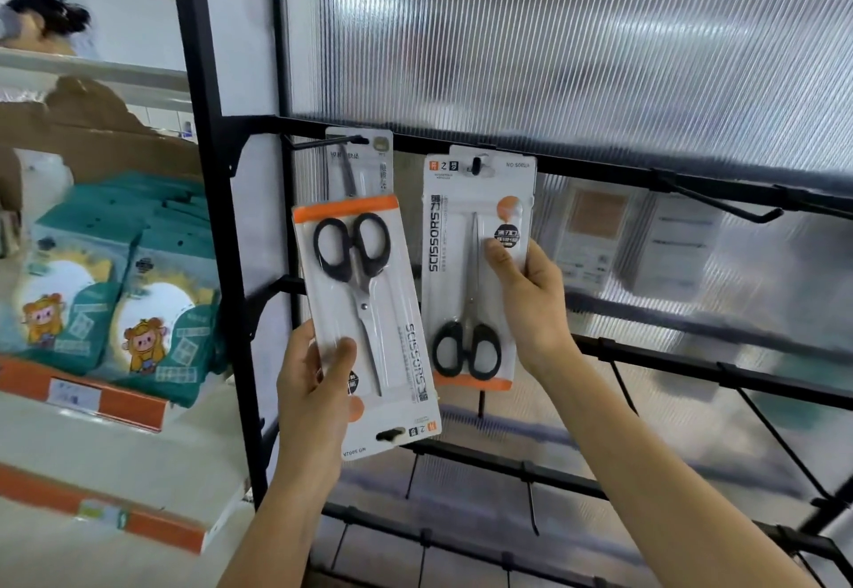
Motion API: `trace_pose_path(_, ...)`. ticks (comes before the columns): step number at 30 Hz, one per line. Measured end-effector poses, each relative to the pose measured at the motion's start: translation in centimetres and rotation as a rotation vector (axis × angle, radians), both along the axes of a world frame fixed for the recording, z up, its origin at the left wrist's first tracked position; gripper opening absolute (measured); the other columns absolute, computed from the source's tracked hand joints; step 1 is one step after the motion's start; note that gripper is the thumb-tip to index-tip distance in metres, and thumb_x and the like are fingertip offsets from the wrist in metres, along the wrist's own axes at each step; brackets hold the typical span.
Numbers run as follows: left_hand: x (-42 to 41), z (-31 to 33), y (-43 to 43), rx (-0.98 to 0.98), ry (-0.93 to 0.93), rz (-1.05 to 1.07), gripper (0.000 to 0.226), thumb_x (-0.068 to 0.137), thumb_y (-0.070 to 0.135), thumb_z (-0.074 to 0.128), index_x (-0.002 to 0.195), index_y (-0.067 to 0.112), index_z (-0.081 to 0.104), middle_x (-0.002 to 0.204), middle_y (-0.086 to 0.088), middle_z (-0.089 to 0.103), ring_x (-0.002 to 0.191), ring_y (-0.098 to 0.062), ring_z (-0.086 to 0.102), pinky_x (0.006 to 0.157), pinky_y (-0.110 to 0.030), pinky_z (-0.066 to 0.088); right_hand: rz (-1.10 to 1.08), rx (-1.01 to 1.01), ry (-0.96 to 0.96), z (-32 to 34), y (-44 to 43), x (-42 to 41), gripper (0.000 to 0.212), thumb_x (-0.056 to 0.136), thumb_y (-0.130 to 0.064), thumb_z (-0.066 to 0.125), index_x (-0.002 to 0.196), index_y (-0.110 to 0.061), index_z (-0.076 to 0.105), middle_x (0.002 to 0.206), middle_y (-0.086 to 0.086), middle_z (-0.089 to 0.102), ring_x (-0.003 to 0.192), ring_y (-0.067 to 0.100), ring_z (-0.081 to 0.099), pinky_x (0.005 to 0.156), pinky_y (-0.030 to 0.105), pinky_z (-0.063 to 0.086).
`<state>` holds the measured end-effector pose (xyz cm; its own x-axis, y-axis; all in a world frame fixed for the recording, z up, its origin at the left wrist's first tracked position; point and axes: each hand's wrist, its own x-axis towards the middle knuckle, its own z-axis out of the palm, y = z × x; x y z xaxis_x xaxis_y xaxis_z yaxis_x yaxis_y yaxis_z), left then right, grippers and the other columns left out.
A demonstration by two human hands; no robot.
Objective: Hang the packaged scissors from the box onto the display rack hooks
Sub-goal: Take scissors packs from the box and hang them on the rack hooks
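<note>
Ribbed translucent panel [554, 33], black wire hooks [720, 206], glossy flat scissors packs [477, 264] in each hand

black-handled scissors [353, 243], orange-edged white pack [369, 319]

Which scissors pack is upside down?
The left-hand pack: its hang hole is at the bottom. The right-hand pack has its hole up on a hook.

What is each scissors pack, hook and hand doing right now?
Left pack: upside down, off the hooks, gripped by left hand.
Right pack: upright, hook through its hole, held by right hand.
Rear pack: hanging on its own hook, partly hidden.
Far right hook: bare.
</note>
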<state>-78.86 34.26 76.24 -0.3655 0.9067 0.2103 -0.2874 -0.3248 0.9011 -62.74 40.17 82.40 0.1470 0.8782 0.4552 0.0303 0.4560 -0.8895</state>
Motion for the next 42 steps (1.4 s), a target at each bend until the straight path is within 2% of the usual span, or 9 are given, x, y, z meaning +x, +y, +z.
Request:
trace_pose_path(5, -0.2, 0.1, 0.4, -0.008, 0.007, -0.010, 0.027, 0.093, 0.007, 0.049, 0.092, 0.032, 0.058, 0.072, 0.015, 0.068, 0.070, -0.014, 0.056, 0.041, -0.018, 0.038, -0.030, -0.099, 0.034, -0.2, 1.5, 0.0, 0.022, 0.090, -0.029, 0.055, 0.086, -0.008, 0.051, 0.074, 0.007, 0.040, 0.065, 0.018, 0.033, 0.058, 0.025, 0.032)
trace_pose_path(11, -0.5, 0.3, 1.4, 0.006, 0.018, -0.001, 0.025, 0.093, 0.009, 0.050, 0.096, 0.032, 0.059, 0.075, 0.004, 0.061, 0.074, -0.025, 0.045, 0.045, -0.025, 0.031, -0.240, -0.236, -0.060, 0.8, 6.5, 0.2, 0.030, 0.091, -0.031, 0.054, 0.067, -0.018, 0.042, 0.062, -0.005, 0.040, 0.057, 0.009, 0.038, 0.052, 0.021, 0.031)
trace_pose_path(13, -0.5, 0.4, 1.6, 0.013, 0.026, -0.006, 0.023, 0.093, 0.009, 0.050, 0.099, 0.030, 0.058, 0.078, -0.001, 0.057, 0.074, -0.026, 0.044, 0.045, -0.025, 0.030, -0.334, -0.305, -0.153, 1.4, 8.6, 0.9, 0.014, 0.089, -0.029, 0.057, 0.091, -0.016, 0.052, 0.082, -0.002, 0.054, 0.076, 0.015, 0.050, 0.062, 0.024, 0.041)
trace_pose_path(16, -0.3, 0.4, 1.8, 0.025, 0.047, -0.014, 0.020, 0.093, 0.009, 0.050, 0.099, 0.026, 0.057, 0.079, -0.005, 0.054, 0.074, -0.027, 0.045, 0.042, -0.021, 0.030, -0.406, -0.477, -0.286, 1.1, 10.9, 2.4, 0.065, 0.084, -0.027, 0.064, 0.138, -0.015, 0.029, 0.140, 0.011, 0.035, 0.124, 0.032, 0.041, 0.102, 0.045, 0.039)
trace_pose_path(18, 0.1, 0.1, 1.8, 0.023, 0.044, -0.029, 0.018, 0.093, 0.009, 0.050, 0.100, 0.024, 0.057, 0.075, -0.002, 0.053, 0.073, -0.026, 0.042, 0.042, -0.019, 0.029, -0.408, -0.485, -0.272, 0.4, 10.5, 3.0, 0.070, 0.085, -0.026, 0.062, 0.142, -0.016, 0.023, 0.146, 0.012, 0.026, 0.130, 0.034, 0.034, 0.107, 0.046, 0.033)
trace_pose_path(23, 1.8, -0.4, 2.2, -0.006, -0.004, -0.076, 0.017, 0.092, 0.008, 0.051, 0.098, 0.023, 0.058, 0.070, 0.005, 0.057, 0.065, -0.021, 0.040, 0.041, -0.020, 0.028, 0.010, -0.476, -0.218, -2.0, 4.8, 3.1, 0.025, 0.094, -0.031, 0.049, 0.110, -0.015, 0.059, 0.109, 0.005, 0.063, 0.099, 0.021, 0.061, 0.088, 0.034, 0.048)
trace_pose_path(27, 3.9, -0.4, 2.3, -0.048, -0.160, -0.134, 0.021, 0.091, 0.005, 0.052, 0.092, 0.026, 0.058, 0.076, 0.011, 0.067, 0.071, -0.013, 0.055, 0.043, -0.020, 0.040, 0.288, -0.436, -0.260, -3.3, -0.3, 3.3, 0.033, 0.093, -0.042, 0.040, 0.093, -0.021, 0.066, 0.085, -0.002, 0.070, 0.078, 0.012, 0.065, 0.081, 0.028, 0.053)
trace_pose_path(34, 6.6, -0.9, 3.4, -0.154, -0.396, -0.241, 0.018, 0.089, 0.009, 0.054, 0.100, 0.023, 0.051, 0.102, -0.004, 0.064, 0.090, -0.020, 0.061, 0.069, -0.031, 0.048, 0.270, -0.410, -0.374, -5.7, -2.3, 5.4, 0.019, 0.083, -0.010, 0.065, 0.087, -0.028, 0.063, 0.079, -0.014, 0.070, 0.075, 0.003, 0.068, 0.070, 0.022, 0.057)
trace_pose_path(42, 7.5, -3.2, 3.9, -0.158, 0.091, 0.091, 0.133, 0.042, 0.074, 0.072, 0.146, 0.027, 0.003, 0.153, -0.002, 0.008, 0.139, -0.016, 0.016, 0.112, -0.041, 0.021, 0.026, -0.047, -0.238, -0.9, -1.4, 8.7, 0.019, 0.087, -0.009, 0.057, 0.087, -0.027, 0.065, 0.083, -0.019, 0.071, 0.081, 0.002, 0.067, 0.073, 0.020, 0.054)
